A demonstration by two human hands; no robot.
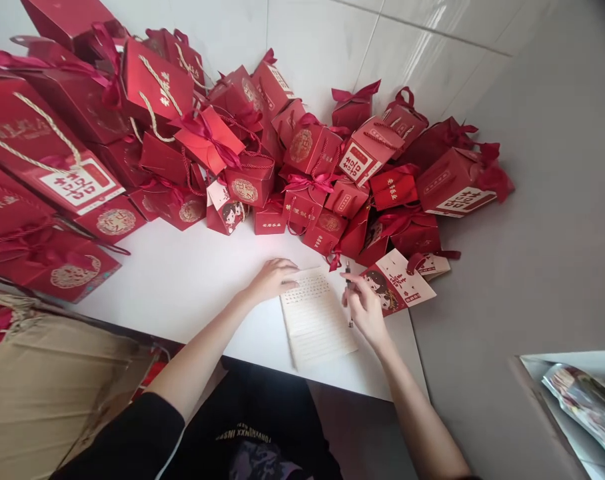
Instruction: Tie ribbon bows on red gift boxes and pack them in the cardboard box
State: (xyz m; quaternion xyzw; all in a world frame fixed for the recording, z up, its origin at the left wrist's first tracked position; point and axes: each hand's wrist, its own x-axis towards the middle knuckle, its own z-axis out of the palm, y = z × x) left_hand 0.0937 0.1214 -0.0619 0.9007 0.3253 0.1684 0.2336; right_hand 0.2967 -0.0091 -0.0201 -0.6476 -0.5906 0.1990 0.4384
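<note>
A lined notepad lies on the white table, with several rows of small handwritten characters across its upper part. My left hand rests flat at the notepad's upper left edge, its fingers stretched out and touching the paper. At the notepad's right side, my right hand has its fingers around a dark pen, which points roughly up and down in the view. Just right of that hand lies a red and white card or gift box with cartoon figures on it.
Red gift boxes with ribbons and rope handles are heaped along the table's far side. Larger red gift bags stand at the left. A cardboard box is at the lower left. A grey surface borders the table's right edge.
</note>
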